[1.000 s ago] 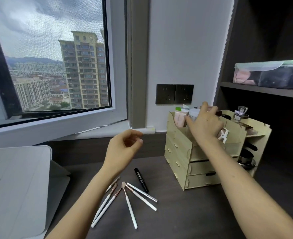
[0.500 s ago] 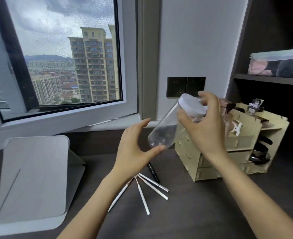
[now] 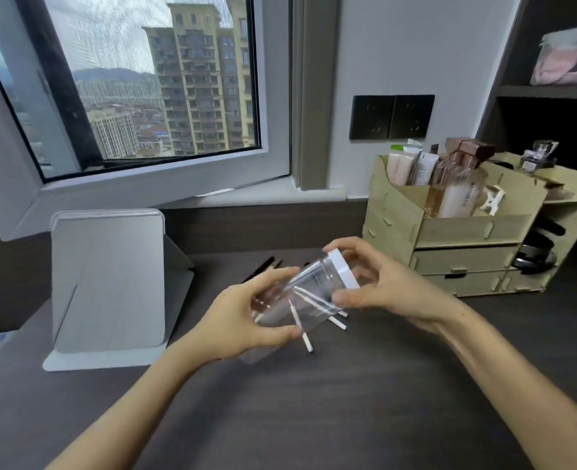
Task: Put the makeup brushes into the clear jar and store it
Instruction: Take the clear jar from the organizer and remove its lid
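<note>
The dark counter (image 3: pixel 348 401) fills the lower half of the frame, with a window (image 3: pixel 144 79) at upper left and a wooden organizer (image 3: pixel 467 232) at right centre. A grey folded stand (image 3: pixel 107 283) sits at left centre. In the middle of the frame the clear jar (image 3: pixel 300 296) is held tilted above the counter, lid end toward upper right. The left hand (image 3: pixel 243 320) has its grip closed around the jar's base end, while the right hand (image 3: pixel 382 286) grips the white lid (image 3: pixel 343 269) with fingers curled round its rim. The makeup brushes (image 3: pixel 305 337) lie on the counter just beneath the jar, partly seen through it.
</note>
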`<state>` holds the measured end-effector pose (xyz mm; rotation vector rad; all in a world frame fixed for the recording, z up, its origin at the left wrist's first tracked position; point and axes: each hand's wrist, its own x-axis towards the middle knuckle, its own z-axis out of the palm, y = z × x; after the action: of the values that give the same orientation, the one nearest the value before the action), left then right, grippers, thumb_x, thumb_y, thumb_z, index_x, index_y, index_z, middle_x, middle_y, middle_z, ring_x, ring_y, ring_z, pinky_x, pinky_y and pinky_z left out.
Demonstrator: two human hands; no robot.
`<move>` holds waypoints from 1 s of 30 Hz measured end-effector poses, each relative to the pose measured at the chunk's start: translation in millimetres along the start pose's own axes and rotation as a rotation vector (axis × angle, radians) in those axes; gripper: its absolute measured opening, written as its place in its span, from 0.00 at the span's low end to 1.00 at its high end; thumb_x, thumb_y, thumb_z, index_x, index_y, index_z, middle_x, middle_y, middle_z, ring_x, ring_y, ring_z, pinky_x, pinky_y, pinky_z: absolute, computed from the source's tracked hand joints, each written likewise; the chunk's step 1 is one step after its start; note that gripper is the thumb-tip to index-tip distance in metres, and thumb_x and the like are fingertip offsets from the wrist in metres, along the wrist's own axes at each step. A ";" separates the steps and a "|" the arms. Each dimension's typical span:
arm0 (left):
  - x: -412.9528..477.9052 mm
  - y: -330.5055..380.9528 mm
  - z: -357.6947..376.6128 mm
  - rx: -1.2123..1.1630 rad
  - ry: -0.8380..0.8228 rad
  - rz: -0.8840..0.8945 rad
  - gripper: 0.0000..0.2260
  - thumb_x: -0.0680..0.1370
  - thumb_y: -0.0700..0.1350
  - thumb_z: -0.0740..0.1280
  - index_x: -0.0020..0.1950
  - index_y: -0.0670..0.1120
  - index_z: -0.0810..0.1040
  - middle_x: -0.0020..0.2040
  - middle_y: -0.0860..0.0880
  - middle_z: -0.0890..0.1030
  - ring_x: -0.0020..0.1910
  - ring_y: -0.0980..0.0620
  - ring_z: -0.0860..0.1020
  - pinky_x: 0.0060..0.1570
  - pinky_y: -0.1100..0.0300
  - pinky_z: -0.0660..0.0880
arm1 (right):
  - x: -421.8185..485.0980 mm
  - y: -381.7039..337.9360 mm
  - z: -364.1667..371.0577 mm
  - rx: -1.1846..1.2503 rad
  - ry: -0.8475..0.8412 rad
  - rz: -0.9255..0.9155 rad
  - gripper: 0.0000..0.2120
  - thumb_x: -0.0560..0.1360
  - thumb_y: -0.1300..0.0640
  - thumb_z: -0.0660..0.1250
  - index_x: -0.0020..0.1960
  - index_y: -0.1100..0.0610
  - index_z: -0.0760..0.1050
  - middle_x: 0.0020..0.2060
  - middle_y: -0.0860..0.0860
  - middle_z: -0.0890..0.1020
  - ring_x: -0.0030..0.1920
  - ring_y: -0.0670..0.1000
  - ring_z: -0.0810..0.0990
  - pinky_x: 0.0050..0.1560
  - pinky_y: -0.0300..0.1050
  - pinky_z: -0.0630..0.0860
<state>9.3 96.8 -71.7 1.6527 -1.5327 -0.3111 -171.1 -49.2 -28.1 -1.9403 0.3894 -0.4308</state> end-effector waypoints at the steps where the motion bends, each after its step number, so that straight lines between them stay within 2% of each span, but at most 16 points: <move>1: -2.5 -1.1 -1.7 -0.093 -0.037 -0.042 0.30 0.61 0.57 0.75 0.60 0.70 0.70 0.57 0.66 0.79 0.55 0.62 0.79 0.58 0.64 0.74 | -2.5 0.0 -2.0 0.010 -0.021 -0.028 0.27 0.59 0.54 0.78 0.55 0.43 0.73 0.56 0.56 0.75 0.51 0.59 0.78 0.51 0.53 0.79; 2: -4.9 -3.2 -2.9 -0.146 -0.045 -0.069 0.29 0.60 0.56 0.75 0.59 0.69 0.71 0.58 0.66 0.78 0.56 0.62 0.79 0.59 0.64 0.74 | -4.9 -0.1 -4.3 0.052 -0.015 -0.046 0.28 0.59 0.57 0.78 0.56 0.44 0.72 0.57 0.56 0.75 0.52 0.56 0.79 0.54 0.50 0.78; 4: -9.5 -9.0 -5.0 -0.215 -0.015 -0.109 0.29 0.60 0.55 0.76 0.60 0.65 0.71 0.57 0.61 0.80 0.55 0.59 0.80 0.58 0.64 0.75 | -10.6 2.8 -9.4 0.140 0.050 -0.048 0.29 0.59 0.62 0.77 0.55 0.46 0.71 0.56 0.55 0.76 0.50 0.49 0.80 0.53 0.42 0.78; 6: -15.8 -16.8 -7.4 -0.327 0.041 -0.148 0.30 0.60 0.53 0.76 0.61 0.62 0.72 0.56 0.55 0.82 0.52 0.55 0.82 0.54 0.63 0.77 | -17.7 13.4 -12.8 0.134 0.125 0.000 0.30 0.58 0.60 0.80 0.53 0.47 0.70 0.54 0.55 0.79 0.49 0.47 0.79 0.51 0.37 0.77; 7: -19.3 -20.7 -8.7 -0.396 0.071 -0.166 0.31 0.60 0.52 0.76 0.62 0.60 0.72 0.54 0.52 0.83 0.50 0.55 0.82 0.52 0.63 0.78 | -21.6 22.8 -12.7 0.096 0.151 0.052 0.30 0.57 0.58 0.80 0.53 0.47 0.69 0.55 0.55 0.79 0.48 0.47 0.79 0.50 0.37 0.77; 9: -26.7 -28.2 -11.2 -0.533 0.124 -0.197 0.33 0.58 0.49 0.78 0.62 0.58 0.72 0.53 0.49 0.83 0.49 0.53 0.82 0.48 0.62 0.79 | -28.7 48.1 -8.3 -0.046 0.198 0.164 0.30 0.57 0.55 0.81 0.52 0.47 0.68 0.55 0.54 0.78 0.50 0.49 0.79 0.53 0.43 0.77; 12: -35.5 -35.1 -9.9 -0.626 0.143 -0.228 0.39 0.54 0.47 0.81 0.62 0.58 0.72 0.52 0.48 0.83 0.49 0.53 0.83 0.45 0.61 0.79 | -37.4 85.0 0.9 -0.130 0.299 0.210 0.27 0.58 0.57 0.81 0.51 0.50 0.69 0.55 0.50 0.78 0.55 0.51 0.78 0.54 0.46 0.75; 16: -43.6 -37.2 0.8 -0.669 0.186 -0.277 0.35 0.57 0.37 0.78 0.60 0.54 0.72 0.51 0.49 0.81 0.48 0.57 0.82 0.45 0.62 0.80 | -41.7 118.3 6.6 -0.080 0.369 0.201 0.23 0.60 0.66 0.78 0.45 0.52 0.68 0.51 0.56 0.79 0.50 0.55 0.81 0.49 0.48 0.78; 18: -48.8 -40.0 6.6 -0.668 0.199 -0.304 0.35 0.56 0.40 0.78 0.61 0.52 0.73 0.54 0.47 0.81 0.52 0.56 0.82 0.45 0.62 0.80 | -41.8 129.0 7.5 -0.110 0.376 0.201 0.20 0.62 0.68 0.76 0.44 0.53 0.70 0.48 0.57 0.79 0.45 0.55 0.80 0.44 0.43 0.78; 21: -54.5 -43.4 11.7 -0.655 0.215 -0.335 0.33 0.54 0.46 0.78 0.58 0.55 0.75 0.52 0.54 0.84 0.55 0.56 0.81 0.45 0.65 0.79 | -41.8 138.5 8.8 -0.170 0.374 0.193 0.16 0.65 0.71 0.72 0.41 0.53 0.73 0.42 0.55 0.79 0.41 0.54 0.78 0.39 0.32 0.75; 24: -55.4 -44.2 13.7 -0.614 0.224 -0.348 0.32 0.54 0.47 0.78 0.56 0.55 0.75 0.52 0.55 0.84 0.55 0.59 0.81 0.51 0.62 0.77 | -41.7 139.8 10.5 -0.328 0.383 0.133 0.16 0.67 0.70 0.70 0.39 0.48 0.74 0.40 0.50 0.79 0.40 0.51 0.77 0.40 0.31 0.72; 26: -55.8 -45.2 14.0 -0.593 0.222 -0.350 0.31 0.54 0.46 0.78 0.55 0.55 0.75 0.54 0.54 0.84 0.55 0.60 0.81 0.56 0.58 0.75 | -41.6 138.6 11.1 -0.433 0.334 0.109 0.12 0.68 0.68 0.69 0.40 0.50 0.77 0.41 0.49 0.79 0.42 0.50 0.77 0.41 0.29 0.70; 28: -56.7 -47.5 13.0 -0.581 0.213 -0.354 0.30 0.54 0.45 0.78 0.54 0.56 0.76 0.54 0.54 0.83 0.55 0.59 0.81 0.57 0.56 0.75 | -41.6 138.2 10.3 -0.531 0.267 0.114 0.08 0.70 0.66 0.68 0.42 0.53 0.79 0.42 0.48 0.80 0.44 0.49 0.76 0.41 0.28 0.66; 30: -57.6 -49.9 10.9 -0.569 0.202 -0.361 0.30 0.53 0.45 0.79 0.53 0.58 0.76 0.55 0.54 0.83 0.56 0.58 0.81 0.56 0.56 0.77 | -39.3 136.2 8.6 -0.619 0.272 0.115 0.06 0.71 0.64 0.68 0.43 0.54 0.80 0.42 0.47 0.79 0.47 0.50 0.75 0.43 0.29 0.64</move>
<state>24.1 139.9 -133.7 1.4332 -0.8783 -0.6809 -211.9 -76.9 -161.3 -2.4430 0.8887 -0.5443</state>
